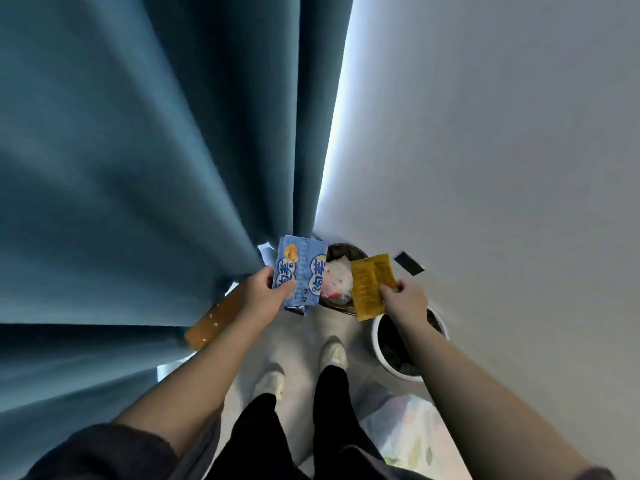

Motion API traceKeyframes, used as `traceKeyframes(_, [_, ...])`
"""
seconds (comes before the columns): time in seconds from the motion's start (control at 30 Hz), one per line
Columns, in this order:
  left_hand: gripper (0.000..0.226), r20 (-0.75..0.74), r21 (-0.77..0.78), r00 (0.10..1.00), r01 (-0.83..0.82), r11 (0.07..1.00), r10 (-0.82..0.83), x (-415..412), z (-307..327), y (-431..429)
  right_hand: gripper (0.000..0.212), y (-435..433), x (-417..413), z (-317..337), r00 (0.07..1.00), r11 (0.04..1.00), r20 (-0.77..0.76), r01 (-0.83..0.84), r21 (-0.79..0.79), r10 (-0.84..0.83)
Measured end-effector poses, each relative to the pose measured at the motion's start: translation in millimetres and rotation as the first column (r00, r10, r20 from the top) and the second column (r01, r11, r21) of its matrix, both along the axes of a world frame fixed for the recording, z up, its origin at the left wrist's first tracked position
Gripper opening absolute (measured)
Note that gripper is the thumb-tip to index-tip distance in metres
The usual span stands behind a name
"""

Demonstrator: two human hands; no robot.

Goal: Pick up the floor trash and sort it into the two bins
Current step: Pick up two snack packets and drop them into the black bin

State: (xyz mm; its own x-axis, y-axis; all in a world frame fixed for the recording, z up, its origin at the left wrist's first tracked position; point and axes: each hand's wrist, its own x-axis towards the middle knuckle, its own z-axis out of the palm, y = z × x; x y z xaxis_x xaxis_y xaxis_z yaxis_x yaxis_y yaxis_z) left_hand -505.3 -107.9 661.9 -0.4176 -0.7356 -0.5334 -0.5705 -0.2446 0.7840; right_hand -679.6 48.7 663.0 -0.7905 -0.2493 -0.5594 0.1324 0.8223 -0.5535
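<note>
My left hand (265,289) pinches a blue and white snack wrapper (300,271) by its left edge, along with some white paper behind it. My right hand (403,297) pinches a yellow wrapper (370,285) at its right edge. Both wrappers hang over a dark woven bin (346,251) that holds white and red-speckled trash. A white round bin (377,344) with a dark liner stands on the floor to the right, partly hidden under my right forearm.
A teal curtain (156,168) fills the left, a white wall (485,150) the right. An orange-brown packet (216,320) lies on the floor by the curtain. A dark flat piece (408,263) sits near the wall. My feet (301,365) stand on grey floor; a pale plastic bag (412,431) lies at the lower right.
</note>
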Motion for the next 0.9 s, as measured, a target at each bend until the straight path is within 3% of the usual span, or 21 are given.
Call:
traceKeyframes(0.2, [0.017, 0.222, 0.145, 0.975, -0.007, 0.989, -0.026, -78.5, -100.9, 15.3, 0.020, -17.3, -76.1, -85.3, 0.990, 0.986, 0.088, -0.122, 0.115, 0.112])
traceKeyframes(0.4, [0.007, 0.410, 0.224, 0.911, -0.051, 0.973, -0.047, -122.7, -234.5, 10.9, 0.015, -26.3, -112.9, -233.0, 0.967, 0.961, 0.188, -0.205, 0.185, 0.170])
traceKeyframes(0.6, [0.013, 0.480, 0.244, 0.865, 0.033, 0.969, -0.150, -153.3, -367.3, 2.0, 0.014, -25.4, -130.2, -383.8, 0.966, 0.949, 0.233, -0.173, 0.265, 0.111])
traceKeyframes(0.9, [0.019, 0.465, 0.223, 0.857, 0.128, 0.966, -0.221, -188.5, -481.6, -19.2, 0.016, -68.2, -144.7, -508.3, 0.975, 0.967, 0.221, -0.025, 0.252, -0.032])
